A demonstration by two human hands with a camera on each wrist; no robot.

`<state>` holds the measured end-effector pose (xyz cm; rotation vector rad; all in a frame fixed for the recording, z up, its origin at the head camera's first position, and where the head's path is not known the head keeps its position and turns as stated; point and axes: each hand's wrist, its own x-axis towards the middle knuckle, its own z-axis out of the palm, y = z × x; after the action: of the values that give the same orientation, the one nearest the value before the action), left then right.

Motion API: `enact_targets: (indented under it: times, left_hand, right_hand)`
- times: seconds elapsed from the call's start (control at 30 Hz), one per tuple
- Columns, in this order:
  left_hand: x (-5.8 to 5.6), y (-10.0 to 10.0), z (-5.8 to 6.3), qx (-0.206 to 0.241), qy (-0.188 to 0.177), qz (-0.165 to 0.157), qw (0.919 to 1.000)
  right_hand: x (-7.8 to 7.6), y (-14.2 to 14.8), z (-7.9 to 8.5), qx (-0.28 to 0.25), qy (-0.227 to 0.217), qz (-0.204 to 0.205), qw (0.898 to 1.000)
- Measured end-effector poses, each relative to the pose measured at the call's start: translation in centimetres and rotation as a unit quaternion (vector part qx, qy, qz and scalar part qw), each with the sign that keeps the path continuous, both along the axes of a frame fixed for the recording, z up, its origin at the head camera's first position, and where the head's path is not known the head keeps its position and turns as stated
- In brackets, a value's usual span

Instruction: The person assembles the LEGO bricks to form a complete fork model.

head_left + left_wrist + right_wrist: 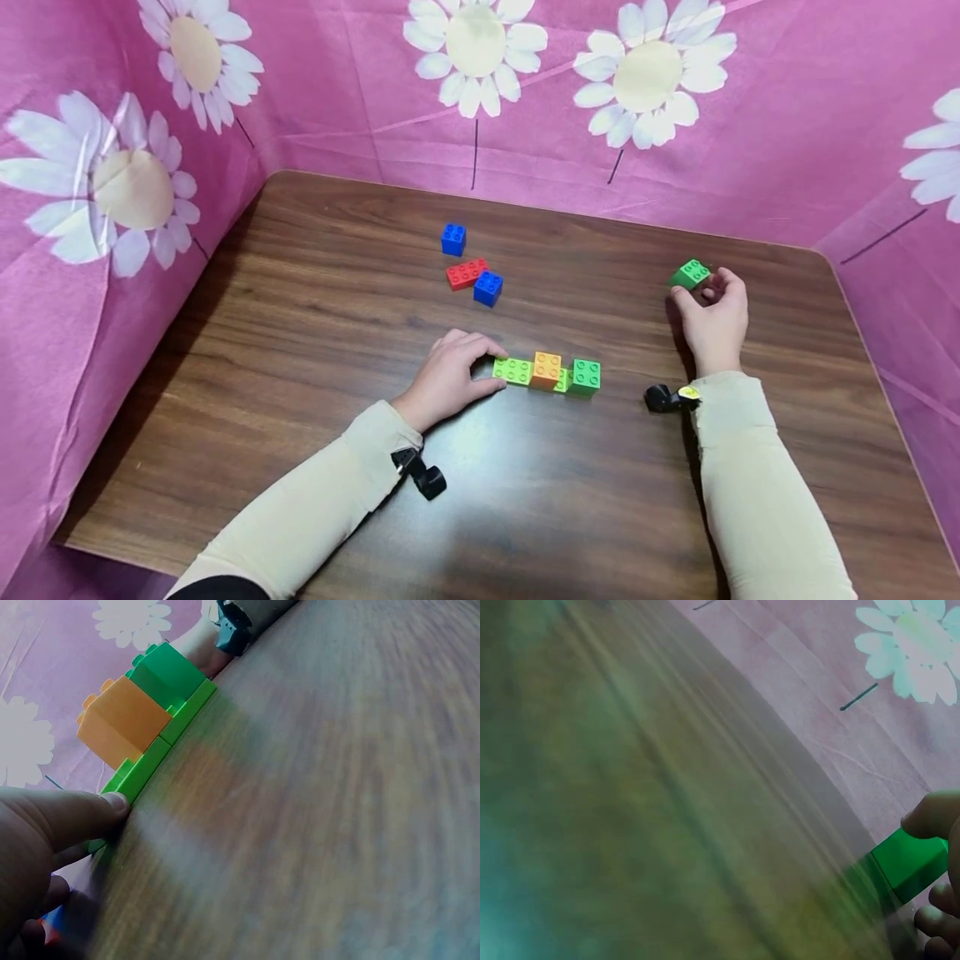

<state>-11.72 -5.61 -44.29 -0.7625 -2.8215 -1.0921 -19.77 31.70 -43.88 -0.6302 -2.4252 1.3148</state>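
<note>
Two light green flat bricks [513,371] lie end to end on the table, their seam visible in the left wrist view. An orange brick [547,369] bridges them, and a dark green brick [586,377] sits on the right end. The left hand [453,375] pinches the row's left end between thumb and fingers; its thumb [82,814] lies along the side. Far to the right, the right hand [712,321] holds a loose green brick [691,274] between thumb and fingers. That brick [909,862] shows partly behind the fingers in the right wrist view.
Behind the row, a red brick [467,273] lies touching or very near a blue brick [488,288]. Another blue brick [453,239] stands farther back. Pink flowered cloth [330,100] encloses the back and sides of the wooden table [337,275].
</note>
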Motion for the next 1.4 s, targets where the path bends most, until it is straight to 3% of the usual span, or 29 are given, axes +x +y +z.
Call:
enact_targets:
  times: [0.27, 0.4, 0.73, 0.93, 1.1, 1.27, 1.4]
  left_hand:
    - [0.1, 0.1, -0.1, -0.005, -0.008, 0.001, 1.0000]
    - [0.0, 0.2, 0.0, -0.002, -0.005, 0.002, 1.0000]
    - [-0.1, 0.2, 0.3, -0.004, -0.002, 0.002, 1.0000]
    - [0.0, 0.2, 0.0, -0.005, 0.001, 0.003, 1.0000]
    - [0.1, 0.2, -0.1, 0.003, 0.005, 0.001, 1.0000]
    - [0.1, 0.0, 0.0, 0.001, -0.002, 0.004, 1.0000]
    - [0.1, 0.2, 0.1, -0.001, -0.003, 0.003, 1.0000]
  right_hand:
    - [-1.1, 0.7, -0.1, 0.028, -0.027, -0.010, 0.999]
    - [-1.3, 1.0, 0.2, 0.047, -0.039, 0.005, 0.998]
    - [-0.9, 0.7, 0.5, 0.054, -0.020, 0.001, 0.998]
    - [-0.2, 0.5, 0.2, 0.023, 0.007, -0.013, 1.000]
    - [0.2, 0.0, -0.1, -0.028, 0.055, -0.005, 0.998]
    - [0.7, -1.8, 0.4, -0.114, 0.093, 0.024, 0.989]
    - [1.1, -3.1, 1.3, -0.124, 0.114, 0.061, 0.984]
